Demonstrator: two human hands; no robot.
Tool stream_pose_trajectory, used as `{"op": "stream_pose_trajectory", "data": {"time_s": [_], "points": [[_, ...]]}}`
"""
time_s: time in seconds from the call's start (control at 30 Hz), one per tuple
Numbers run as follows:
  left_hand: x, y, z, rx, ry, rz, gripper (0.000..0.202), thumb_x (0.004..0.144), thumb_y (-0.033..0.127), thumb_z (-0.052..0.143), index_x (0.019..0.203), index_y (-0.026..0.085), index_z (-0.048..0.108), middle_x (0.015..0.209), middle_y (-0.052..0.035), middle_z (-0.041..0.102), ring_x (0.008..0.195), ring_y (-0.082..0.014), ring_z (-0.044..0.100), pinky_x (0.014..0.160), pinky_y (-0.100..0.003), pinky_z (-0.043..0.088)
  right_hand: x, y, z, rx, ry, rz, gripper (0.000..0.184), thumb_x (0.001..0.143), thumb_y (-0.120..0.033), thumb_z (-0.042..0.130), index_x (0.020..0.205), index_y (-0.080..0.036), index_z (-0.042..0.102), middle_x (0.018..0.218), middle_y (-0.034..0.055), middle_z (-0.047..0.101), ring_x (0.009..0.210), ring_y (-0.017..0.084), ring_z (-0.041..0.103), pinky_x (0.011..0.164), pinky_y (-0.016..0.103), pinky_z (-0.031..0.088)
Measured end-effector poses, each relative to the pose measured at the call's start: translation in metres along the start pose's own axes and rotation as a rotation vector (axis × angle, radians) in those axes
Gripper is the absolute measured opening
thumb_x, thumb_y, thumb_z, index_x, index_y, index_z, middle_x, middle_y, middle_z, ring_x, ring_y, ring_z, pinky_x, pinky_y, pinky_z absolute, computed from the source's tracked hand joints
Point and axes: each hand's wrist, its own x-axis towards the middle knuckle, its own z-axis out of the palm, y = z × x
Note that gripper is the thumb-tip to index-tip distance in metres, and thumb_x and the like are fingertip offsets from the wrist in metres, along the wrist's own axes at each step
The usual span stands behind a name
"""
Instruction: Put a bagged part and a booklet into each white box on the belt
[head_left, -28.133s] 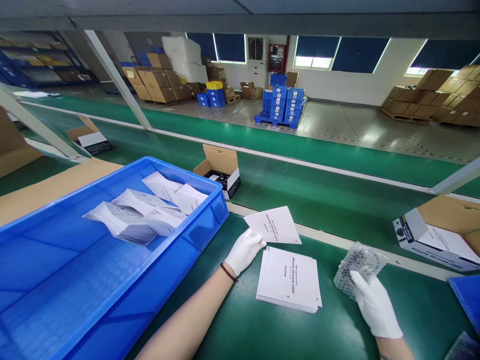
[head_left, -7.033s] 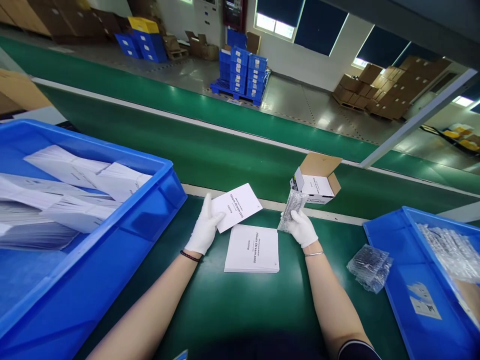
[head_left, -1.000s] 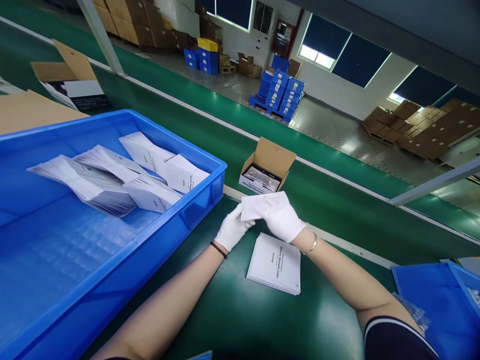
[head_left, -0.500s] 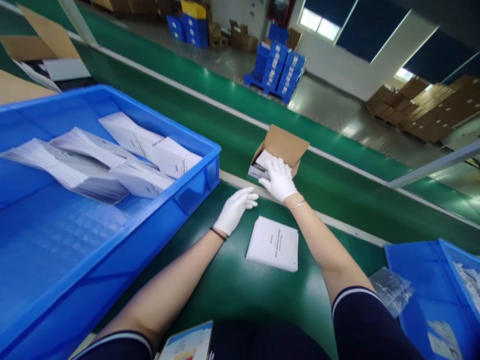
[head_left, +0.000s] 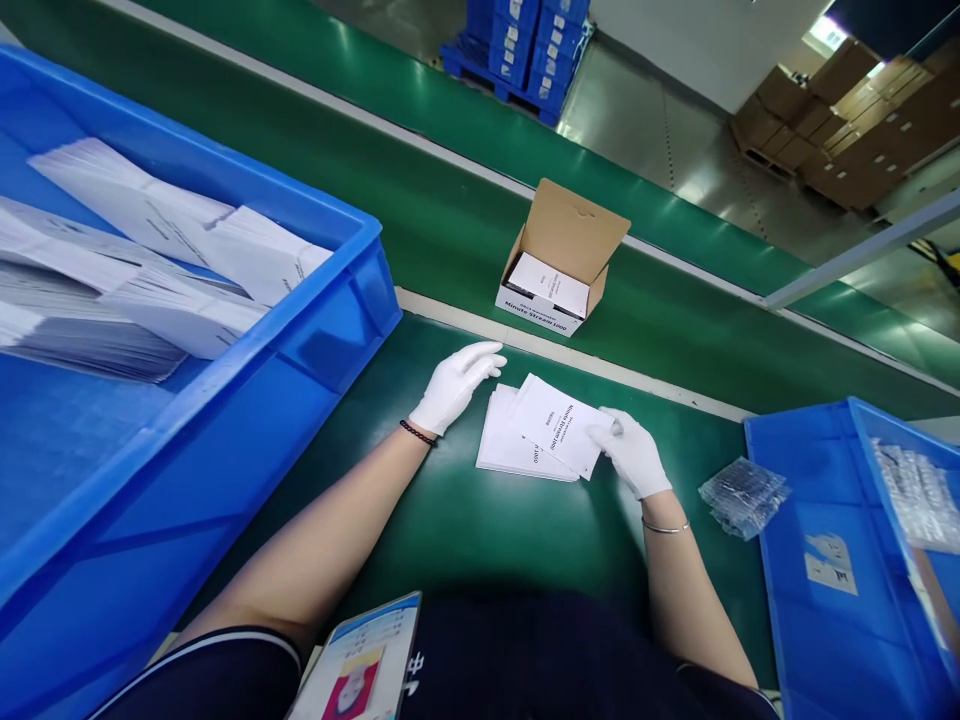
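Note:
My right hand (head_left: 632,454), in a white glove, pinches the edge of one white booklet (head_left: 556,423) lifted off a small stack of booklets (head_left: 500,447) on the green table. My left hand (head_left: 453,384), also gloved, hovers just left of the stack with fingers stretched out and nothing in it. Beyond the table edge, an open cardboard box (head_left: 564,262) stands on the green conveyor belt with a white booklet lying inside it.
A large blue bin (head_left: 247,400) with piles of booklets fills the left. Another blue bin (head_left: 825,560) with bubble-wrapped packets stands at the right. One bubble-wrap packet (head_left: 744,494) lies on the table beside it. A badge (head_left: 360,670) hangs at my chest.
My right hand has drawn back from the open box, leaving a booklet inside it, and now holds the top booklet of the stack. My left hand stays beside the stack.

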Motion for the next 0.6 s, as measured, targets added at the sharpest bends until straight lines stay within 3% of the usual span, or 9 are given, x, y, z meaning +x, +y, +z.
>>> {"op": "stream_pose_trajectory", "data": {"time_s": [0.1,0.23,0.27,0.33,0.43,0.5,0.6], "points": [[-0.003,0.004,0.002,-0.054,-0.051,-0.019,0.051,0.079,0.045,0.068,0.118,0.012,0.064,0.107,-0.014,0.068,0.088,-0.0231,0.065,0.088,-0.037,0.049,-0.006,-0.013,-0.004,0.217,0.012,-0.088,0.041,0.073,-0.059,0.061,0.085,-0.019,0.062,0.071,0.0021,0.061,0.067,0.021,0.058,0.066,0.035,0.048],[-0.005,0.01,0.004,-0.135,-0.186,-0.06,0.073,0.062,0.037,0.083,0.128,0.016,0.059,0.125,-0.0127,0.061,0.113,-0.0301,0.057,0.092,-0.033,0.048,-0.007,-0.042,0.006,0.173,0.098,-0.18,0.039,0.075,-0.057,0.06,0.087,-0.02,0.063,0.084,0.0043,0.066,0.078,0.024,0.061,0.072,0.036,0.049],[-0.004,0.01,0.002,-0.103,-0.16,-0.065,0.072,0.061,0.034,0.084,0.127,0.017,0.06,0.125,-0.0114,0.061,0.112,-0.0293,0.057,0.089,-0.03,0.048,-0.003,-0.05,0.009,0.117,0.107,-0.203,0.038,0.078,-0.056,0.058,0.09,-0.02,0.064,0.088,0.005,0.067,0.083,0.025,0.061,0.075,0.037,0.049],[0.0,0.005,-0.002,-0.039,-0.04,-0.072,0.063,0.064,0.032,0.083,0.122,0.017,0.064,0.116,-0.0098,0.065,0.092,-0.0226,0.062,0.073,-0.025,0.049,0.015,-0.064,0.013,0.019,0.092,-0.31,0.039,0.086,-0.053,0.05,0.098,-0.02,0.066,0.098,0.0061,0.068,0.093,0.025,0.061,0.083,0.037,0.049],[0.01,-0.005,-0.01,-0.143,0.118,-0.05,0.051,0.068,0.032,0.079,0.114,0.014,0.065,0.096,-0.0075,0.067,0.059,-0.0107,0.052,0.055,-0.022,0.042,0.058,-0.085,0.01,-0.152,0.156,-0.527,0.038,0.096,-0.039,0.038,0.114,-0.019,0.065,0.118,0.0074,0.064,0.112,0.023,0.056,0.099,0.036,0.043],[0.016,-0.009,-0.014,-0.284,0.179,-0.03,0.046,0.068,0.028,0.079,0.109,0.013,0.065,0.093,-0.0064,0.065,0.057,-0.0079,0.048,0.054,-0.02,0.041,0.09,-0.098,0.004,-0.34,0.176,-0.555,0.037,0.096,-0.03,0.039,0.123,-0.019,0.062,0.126,0.0078,0.059,0.118,0.024,0.052,0.102,0.037,0.041],[0.019,-0.007,-0.015,-0.411,0.207,-0.046,0.045,0.067,0.025,0.079,0.108,0.014,0.065,0.099,-0.0073,0.064,0.061,-0.0071,0.049,0.055,-0.018,0.042,0.126,-0.111,-0.004,-0.586,0.07,-0.459,0.037,0.092,-0.023,0.047,0.126,-0.023,0.061,0.124,0.008,0.06,0.111,0.027,0.055,0.094,0.04,0.047]]}}
